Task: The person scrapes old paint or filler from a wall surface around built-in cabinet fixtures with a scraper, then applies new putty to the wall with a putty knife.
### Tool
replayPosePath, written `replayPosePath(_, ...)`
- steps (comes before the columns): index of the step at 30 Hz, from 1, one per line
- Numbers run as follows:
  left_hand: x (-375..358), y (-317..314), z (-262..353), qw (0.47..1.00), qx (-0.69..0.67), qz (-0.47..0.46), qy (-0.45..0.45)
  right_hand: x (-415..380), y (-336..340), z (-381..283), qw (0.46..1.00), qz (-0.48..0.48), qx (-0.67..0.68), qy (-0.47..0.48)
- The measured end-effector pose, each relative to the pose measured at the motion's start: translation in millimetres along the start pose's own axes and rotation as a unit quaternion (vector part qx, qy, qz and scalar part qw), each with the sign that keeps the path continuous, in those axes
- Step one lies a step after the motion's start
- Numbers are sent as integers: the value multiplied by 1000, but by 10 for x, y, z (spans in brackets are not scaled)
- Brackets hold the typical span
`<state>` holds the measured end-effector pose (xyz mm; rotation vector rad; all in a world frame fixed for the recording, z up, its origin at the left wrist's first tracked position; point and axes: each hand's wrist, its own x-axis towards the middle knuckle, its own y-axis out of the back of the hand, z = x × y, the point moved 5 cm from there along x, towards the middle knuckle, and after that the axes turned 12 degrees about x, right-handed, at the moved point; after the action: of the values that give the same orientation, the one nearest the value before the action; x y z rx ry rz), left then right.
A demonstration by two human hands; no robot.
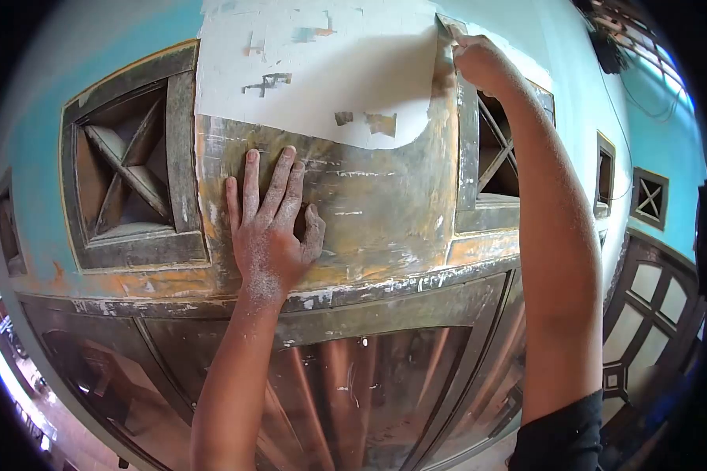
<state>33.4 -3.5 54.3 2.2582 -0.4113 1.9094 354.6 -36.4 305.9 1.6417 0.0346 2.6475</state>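
Note:
My left hand [269, 220] lies flat against the bare, brown-stained part of the wall panel [377, 208], fingers spread and pointing up. Pale dust coats its fingers and wrist. Higher up on the right, my right hand [483, 64] is closed around what looks like a small flat scraper [451, 25], mostly hidden by the fingers. Its blade is at the right edge of the white paint layer [361, 78], beside a narrow strip of exposed brown surface. Several small chipped patches show through the white paint, which ends in a curved lower edge above my left hand.
A wooden vent frame with crossed bars [130, 165] is to the left; a similar vent [495, 145] sits partly behind my right forearm. Below runs a dark wooden frame with glass [369, 392]. Turquoise wall [679, 133] and a paned door [652, 306] are at right.

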Motion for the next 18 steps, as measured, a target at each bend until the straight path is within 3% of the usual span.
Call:
replayPosePath(1,-9,-8,-6,1000,-3,2,-1,9,175,-159,983,-55,84,-151)
replayPosePath(2,-10,-12,-4,1000,-7,5,-2,-62,237,-213,934,-108,165,-298)
replayPosePath(6,-14,1,-2,1000,-6,-3,-2,-284,126,-169,955,-199,79,-207)
replayPosePath(9,-7,24,9,1000,-10,2,-2,-431,92,-219,990,-14,65,-125)
replayPosePath(13,-18,35,2,1000,-17,-13,-3,-91,18,-44,984,-57,93,-144)
replayPosePath(16,2,11,-5,1000,-11,-7,-4,-17,-32,65,952,-50,162,-254)
replayPosePath(18,-20,3,7,1000,-6,-7,-4,-111,5,79,964,-71,141,-213)
